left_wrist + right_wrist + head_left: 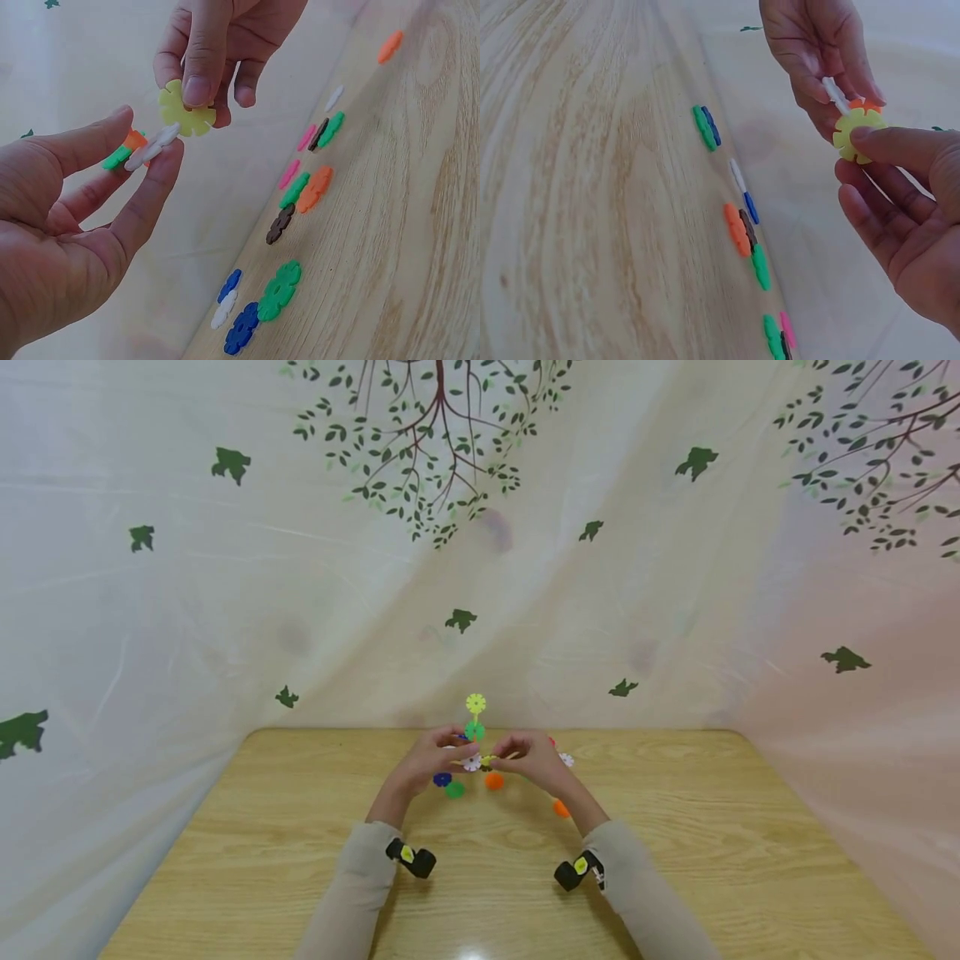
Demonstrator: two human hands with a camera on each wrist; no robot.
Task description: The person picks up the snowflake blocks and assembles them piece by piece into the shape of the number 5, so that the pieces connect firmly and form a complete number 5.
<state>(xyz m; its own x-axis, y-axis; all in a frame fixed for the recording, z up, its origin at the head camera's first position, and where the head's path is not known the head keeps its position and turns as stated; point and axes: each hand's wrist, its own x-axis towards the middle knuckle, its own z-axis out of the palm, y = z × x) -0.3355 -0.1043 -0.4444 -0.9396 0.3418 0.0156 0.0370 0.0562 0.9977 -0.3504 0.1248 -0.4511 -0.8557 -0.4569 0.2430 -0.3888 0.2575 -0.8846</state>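
Note:
My left hand (429,763) pinches a chain of notched, flower-shaped plastic discs between thumb and fingers. Its white disc (152,148) sits by the fingertips, beside an orange disc (135,140) and a green disc (474,731). A yellow disc (476,703) tops the chain, standing above the hands in the head view. Between thumb and fingers, my right hand (536,755) pinches another yellow disc (857,135). That disc's edge meets the edge of the white one; whether their slots interlock, I cannot tell.
Loose discs lie along the table's far part: a green disc (280,291), a dark blue disc (241,328), an orange disc (315,189), a brown disc (280,223) and several others. A printed curtain (360,635) hangs behind the wooden table (480,877).

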